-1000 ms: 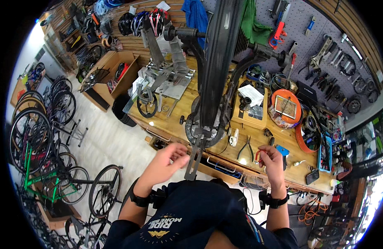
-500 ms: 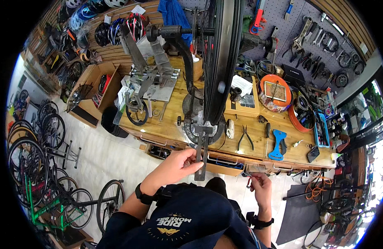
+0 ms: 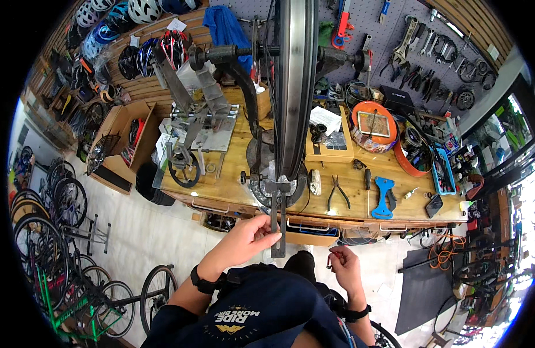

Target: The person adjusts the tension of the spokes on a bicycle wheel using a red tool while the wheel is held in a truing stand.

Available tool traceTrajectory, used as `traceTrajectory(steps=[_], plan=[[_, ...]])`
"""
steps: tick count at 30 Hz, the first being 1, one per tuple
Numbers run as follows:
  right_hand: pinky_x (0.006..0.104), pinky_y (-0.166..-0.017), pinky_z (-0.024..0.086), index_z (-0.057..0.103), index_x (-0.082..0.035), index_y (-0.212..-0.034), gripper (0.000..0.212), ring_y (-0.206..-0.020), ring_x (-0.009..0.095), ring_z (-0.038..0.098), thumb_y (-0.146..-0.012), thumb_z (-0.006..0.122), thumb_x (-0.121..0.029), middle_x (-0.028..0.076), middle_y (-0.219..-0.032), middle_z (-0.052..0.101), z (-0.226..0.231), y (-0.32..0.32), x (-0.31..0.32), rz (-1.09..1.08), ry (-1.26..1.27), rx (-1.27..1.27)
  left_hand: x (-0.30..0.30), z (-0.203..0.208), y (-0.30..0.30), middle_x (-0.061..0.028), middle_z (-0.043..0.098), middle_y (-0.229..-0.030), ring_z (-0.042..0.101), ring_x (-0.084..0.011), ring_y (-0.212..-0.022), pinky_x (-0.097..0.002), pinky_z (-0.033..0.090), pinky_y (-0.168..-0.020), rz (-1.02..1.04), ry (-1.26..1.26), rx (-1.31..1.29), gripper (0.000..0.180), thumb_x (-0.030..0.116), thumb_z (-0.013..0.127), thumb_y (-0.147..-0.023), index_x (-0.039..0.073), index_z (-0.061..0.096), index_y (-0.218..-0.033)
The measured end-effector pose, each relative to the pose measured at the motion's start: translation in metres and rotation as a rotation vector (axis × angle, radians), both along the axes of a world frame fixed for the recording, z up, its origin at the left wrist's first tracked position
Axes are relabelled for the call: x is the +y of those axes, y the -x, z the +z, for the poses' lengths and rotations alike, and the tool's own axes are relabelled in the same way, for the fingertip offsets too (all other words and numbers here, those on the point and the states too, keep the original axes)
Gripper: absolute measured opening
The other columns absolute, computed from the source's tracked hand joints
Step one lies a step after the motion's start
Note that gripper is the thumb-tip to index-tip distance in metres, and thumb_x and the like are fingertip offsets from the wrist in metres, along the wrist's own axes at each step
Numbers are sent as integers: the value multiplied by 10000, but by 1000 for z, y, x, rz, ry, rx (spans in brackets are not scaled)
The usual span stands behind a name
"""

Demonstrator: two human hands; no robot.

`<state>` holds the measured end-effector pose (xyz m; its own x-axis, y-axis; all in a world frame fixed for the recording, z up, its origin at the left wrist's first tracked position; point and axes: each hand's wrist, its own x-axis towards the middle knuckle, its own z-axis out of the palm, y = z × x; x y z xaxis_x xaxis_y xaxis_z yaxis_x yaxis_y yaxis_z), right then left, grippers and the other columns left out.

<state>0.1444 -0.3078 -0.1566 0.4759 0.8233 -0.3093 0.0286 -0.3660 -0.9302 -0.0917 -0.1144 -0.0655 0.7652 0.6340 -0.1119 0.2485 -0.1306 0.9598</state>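
Note:
A bicycle wheel [image 3: 295,87] stands upright in a dark metal truing stand [image 3: 244,78], mounted on the workbench. From the stand's base a slotted flat metal bar [image 3: 278,248] sticks out over the bench's front edge toward me. My left hand [image 3: 244,240] pinches this bar from its left side, thumb on top. Lower and to the right, my right hand [image 3: 347,271] is closed on a small red tool [image 3: 332,257], apart from the wheel and the bench. Most of that tool is hidden by the fingers, so its exact kind does not show.
Pliers [image 3: 338,193], a screwdriver [image 3: 368,187] and a blue tool [image 3: 384,198] lie on the wooden bench [image 3: 325,165]. An orange round container [image 3: 374,110] stands behind them. Left of the wheel is another metal fixture [image 3: 200,124]. Bicycles [image 3: 76,301] crowd the far left floor.
The view has shifted slightly, so the wheel and bench appear further left. My right hand has come a little closer to my left, still with the red tool. The left hand keeps its pinch.

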Motion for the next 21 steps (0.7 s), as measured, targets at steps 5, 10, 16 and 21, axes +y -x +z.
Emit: traceTrajectory(steps=[5, 10, 16, 21], plan=[[232, -586, 451, 613, 50, -1034, 165, -647, 82, 551, -896, 605, -41, 43, -734, 618, -7, 13, 6, 109, 3, -99, 1, -4, -1, -57, 653, -875, 583, -114, -748, -265, 480, -683, -8, 40, -25, 247, 197, 654, -917, -11, 591, -1034], [250, -595, 467, 616, 50, -1073, 211, -644, 102, 567, -892, 612, -59, 77, -737, 630, -4, 14, 10, 148, 7, -156, 0, -1, 0, -38, 648, -887, 592, -112, -798, -267, 483, -722, 7, 39, 2, 227, 170, 666, -904, 11, 598, -1050], [284, -607, 489, 620, 50, -1079, 237, -651, 177, 613, -858, 587, -29, 136, -751, 647, 1, -3, 18, 204, 45, -318, 5, 52, 13, -109, 677, -897, 670, -229, -807, -310, 522, -706, 13, -319, 43, 269, 208, 687, -872, -23, 609, -987], [305, -604, 483, 629, 36, -1052, 215, -626, 194, 600, -856, 597, -47, 149, -731, 634, -9, -29, 30, 243, 43, -334, -74, 136, 47, -197, 656, -864, 670, -308, -809, -362, 541, -728, -87, -254, -708, 314, 254, 556, -923, -48, 626, -976]])
